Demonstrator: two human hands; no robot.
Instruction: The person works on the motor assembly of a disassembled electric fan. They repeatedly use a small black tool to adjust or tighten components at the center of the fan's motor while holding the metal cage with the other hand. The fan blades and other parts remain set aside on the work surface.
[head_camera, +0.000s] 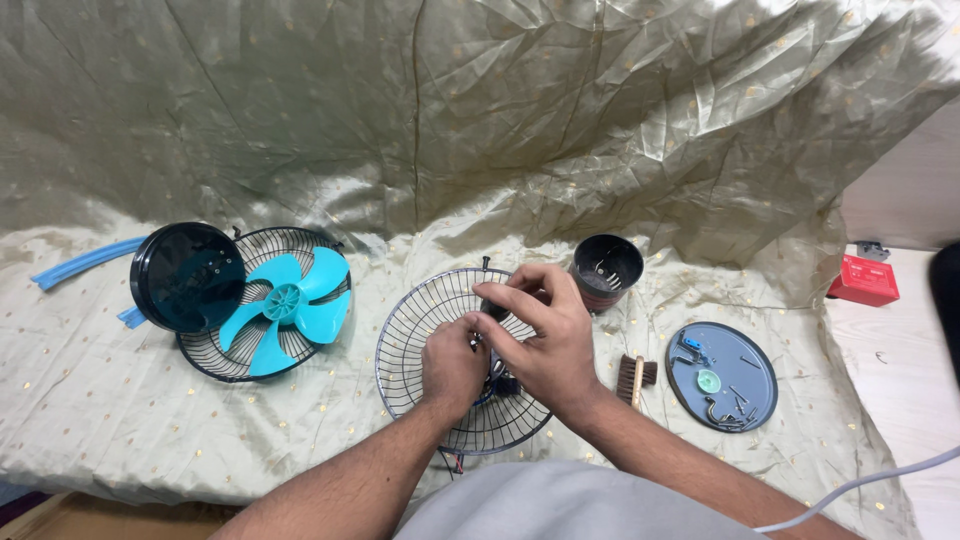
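Wire fan guard (420, 330) lies under both hands' fingers (510, 297) (touching).

This looks like a home turned makeshift repair spot: a crinkled gold satin cloth (480, 120) is draped over the work surface and up behind it. Fan parts lie spread out, a wire guard (420, 330) at centre, a blue blade (285, 305) at 9 o'clock, and a tray of screws (722, 375) at 3 o'clock.
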